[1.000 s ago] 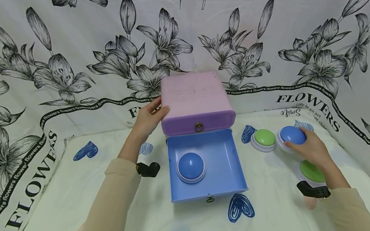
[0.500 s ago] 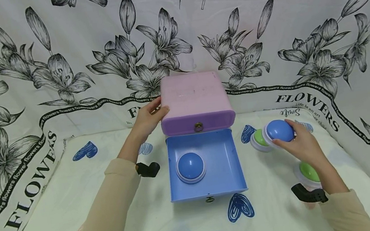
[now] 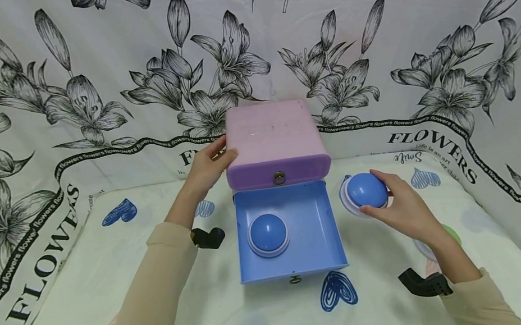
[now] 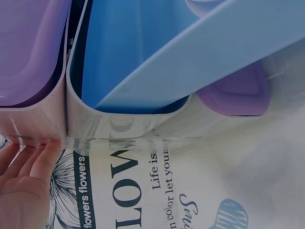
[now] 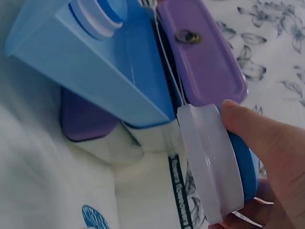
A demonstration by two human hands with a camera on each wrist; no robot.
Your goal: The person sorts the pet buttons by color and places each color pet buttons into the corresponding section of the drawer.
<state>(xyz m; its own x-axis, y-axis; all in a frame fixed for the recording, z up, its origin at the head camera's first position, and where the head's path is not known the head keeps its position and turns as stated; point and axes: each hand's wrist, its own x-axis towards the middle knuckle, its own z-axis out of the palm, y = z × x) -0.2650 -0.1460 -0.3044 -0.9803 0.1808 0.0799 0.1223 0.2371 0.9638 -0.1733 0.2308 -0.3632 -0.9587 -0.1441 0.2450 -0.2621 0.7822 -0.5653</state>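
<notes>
In the head view my right hand (image 3: pixel 406 209) holds a blue dome-topped push button (image 3: pixel 367 191) by its sides, right of the pulled-out blue drawer (image 3: pixel 315 233). Its white base (image 5: pixel 209 162) shows in the right wrist view, off the table. Another blue push button (image 3: pixel 268 233) sits inside the drawer, toward its left. My left hand (image 3: pixel 207 166) touches the left side of the pink drawer box (image 3: pixel 270 129); in the left wrist view its fingers (image 4: pixel 45 160) lie nearly straight against the wall. A green push button (image 3: pixel 451 233) is partly hidden behind my right wrist.
Above the pulled-out drawer, a purple drawer front (image 3: pixel 252 175) with a small ring pull (image 3: pixel 279 177) is pushed in. A white cloth with printed hearts (image 3: pixel 338 290) covers the table. Flower-printed cloth (image 3: pixel 350 80) hangs close behind the box.
My right hand has lifted the blue push button and carried it left toward the drawer. The second green push button is now hidden behind it. My left hand stays in place.
</notes>
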